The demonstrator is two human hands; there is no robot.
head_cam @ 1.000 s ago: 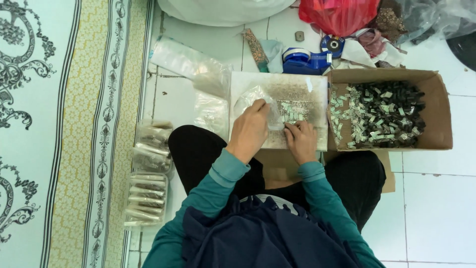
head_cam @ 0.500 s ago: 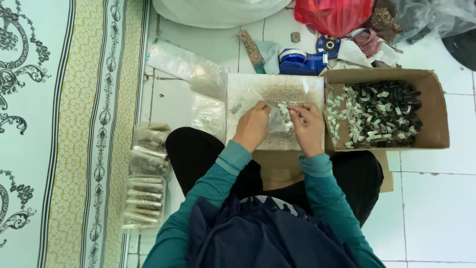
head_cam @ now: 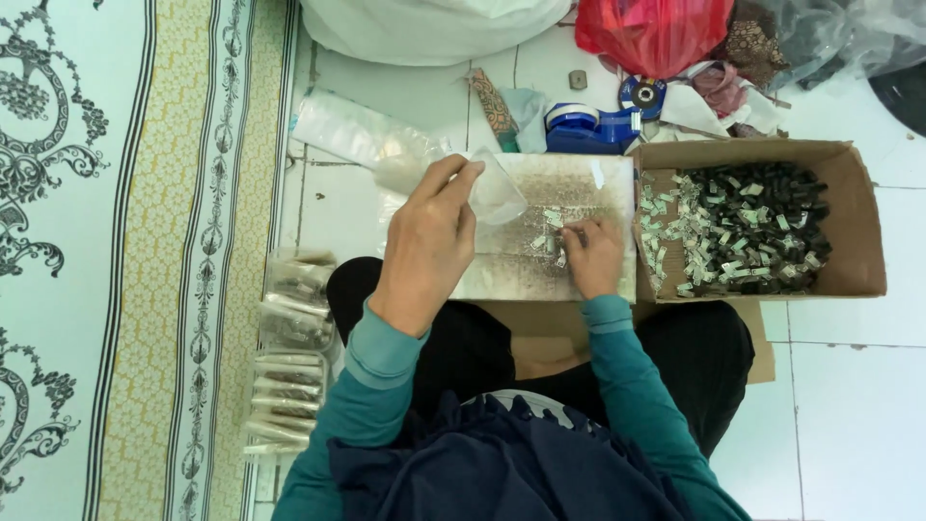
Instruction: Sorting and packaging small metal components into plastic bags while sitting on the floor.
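I sit cross-legged with a shiny flat board [head_cam: 579, 178] on my lap. My left hand [head_cam: 429, 241] is raised above its left side and pinches a small clear plastic bag [head_cam: 497, 193] by its edge. My right hand [head_cam: 593, 256] rests palm-down on the board, fingertips on a small scatter of tiny pale and dark pieces [head_cam: 550, 227]. A brown cardboard box [head_cam: 854, 217] to the right of the board holds a heap of several small black and pale green pieces [head_cam: 743, 232].
A stack of filled clear bags [head_cam: 289, 357] lies on the tiled floor by my left knee. Loose clear bags [head_cam: 352, 135], a blue tape dispenser [head_cam: 588, 125], a red plastic bag [head_cam: 651, 34] and a white sack [head_cam: 434, 24] lie beyond the board. A patterned rug [head_cam: 125, 241] runs along the left.
My left hand has lifted off the board and moved left with the clear bag in its fingers. My right hand shifted right onto the small pieces.
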